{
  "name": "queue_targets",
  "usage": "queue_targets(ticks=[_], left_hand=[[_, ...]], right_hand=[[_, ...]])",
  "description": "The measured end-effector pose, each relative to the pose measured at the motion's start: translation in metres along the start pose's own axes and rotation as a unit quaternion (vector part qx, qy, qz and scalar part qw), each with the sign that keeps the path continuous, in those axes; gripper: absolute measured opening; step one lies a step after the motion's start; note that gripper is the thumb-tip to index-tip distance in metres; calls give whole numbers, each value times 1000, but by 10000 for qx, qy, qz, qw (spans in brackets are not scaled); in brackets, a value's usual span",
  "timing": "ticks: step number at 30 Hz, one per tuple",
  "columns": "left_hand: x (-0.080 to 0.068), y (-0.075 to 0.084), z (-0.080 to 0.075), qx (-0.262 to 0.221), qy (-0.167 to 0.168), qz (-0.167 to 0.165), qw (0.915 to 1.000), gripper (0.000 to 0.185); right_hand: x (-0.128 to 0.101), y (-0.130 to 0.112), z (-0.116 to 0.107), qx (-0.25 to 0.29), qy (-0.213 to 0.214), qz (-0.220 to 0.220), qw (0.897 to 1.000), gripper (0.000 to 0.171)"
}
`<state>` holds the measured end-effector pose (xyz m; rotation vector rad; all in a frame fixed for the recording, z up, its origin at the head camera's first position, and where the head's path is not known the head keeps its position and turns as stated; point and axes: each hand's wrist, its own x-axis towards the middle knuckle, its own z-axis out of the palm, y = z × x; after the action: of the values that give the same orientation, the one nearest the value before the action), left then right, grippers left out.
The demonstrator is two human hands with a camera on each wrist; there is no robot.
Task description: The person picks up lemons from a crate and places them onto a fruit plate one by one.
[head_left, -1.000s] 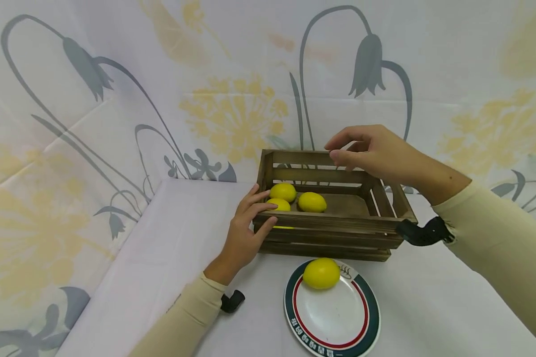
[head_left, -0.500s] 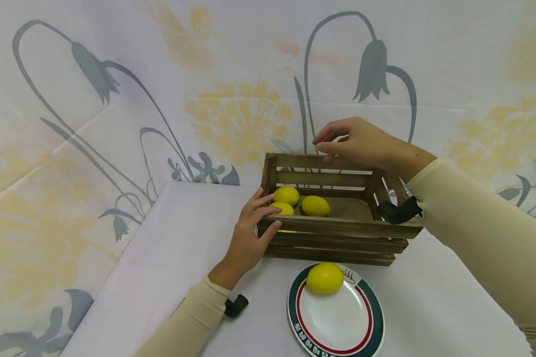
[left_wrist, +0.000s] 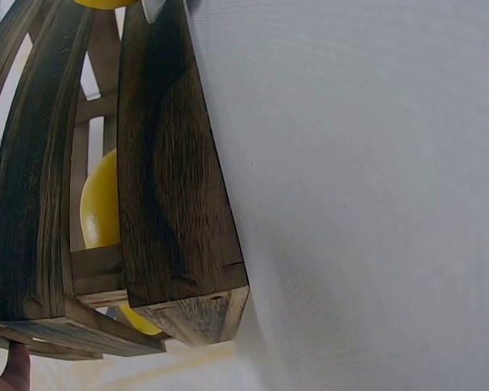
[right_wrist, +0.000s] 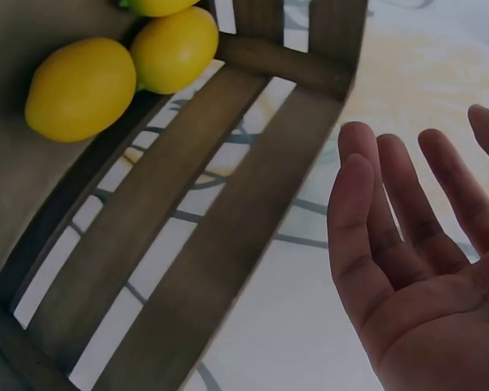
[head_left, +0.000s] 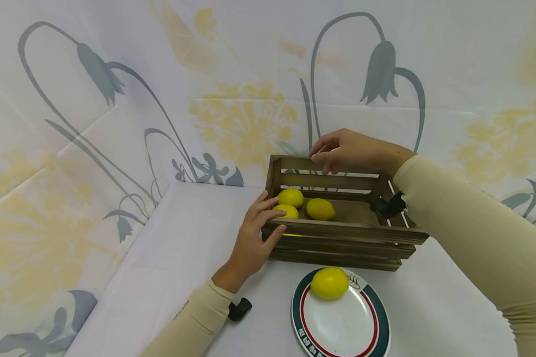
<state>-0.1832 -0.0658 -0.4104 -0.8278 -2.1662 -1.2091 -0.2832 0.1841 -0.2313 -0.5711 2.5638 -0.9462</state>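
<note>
Wooden crate (head_left: pixel 339 223) sits on the white desk (head_left: pixel 183 258), near the flowered cloth wall. Three yellow lemons (head_left: pixel 320 208) lie inside it, bunched at its left end. The left hand (head_left: pixel 254 238) presses on the crate's front left corner with straight fingers. The right hand (head_left: pixel 348 151) is at the crate's back rim, fingers loose and spread, holding nothing. Just in front of the crate is a round plate (head_left: pixel 339 322) with one more lemon (head_left: pixel 329 282) on it.
</note>
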Motion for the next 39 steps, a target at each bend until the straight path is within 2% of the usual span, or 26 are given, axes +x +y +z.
queue_targets(ticks=[6, 15, 24, 39], left_hand=[[-3, 0, 2, -27, 23, 64, 10000, 29], [-5, 5, -1, -75, 40, 29, 10000, 30], [-7, 9, 0, -39, 59, 103, 9999, 30], [-7, 14, 3, -88, 48, 153, 9998, 29]], right_hand=[[11, 11, 7, -239, -533, 98, 9982, 40], [21, 24, 15, -138, -1210, 302, 9921, 42], [24, 28, 23, -266, -1485, 468, 9875, 44], [21, 52, 27, -350, -1814, 797, 9795, 42]])
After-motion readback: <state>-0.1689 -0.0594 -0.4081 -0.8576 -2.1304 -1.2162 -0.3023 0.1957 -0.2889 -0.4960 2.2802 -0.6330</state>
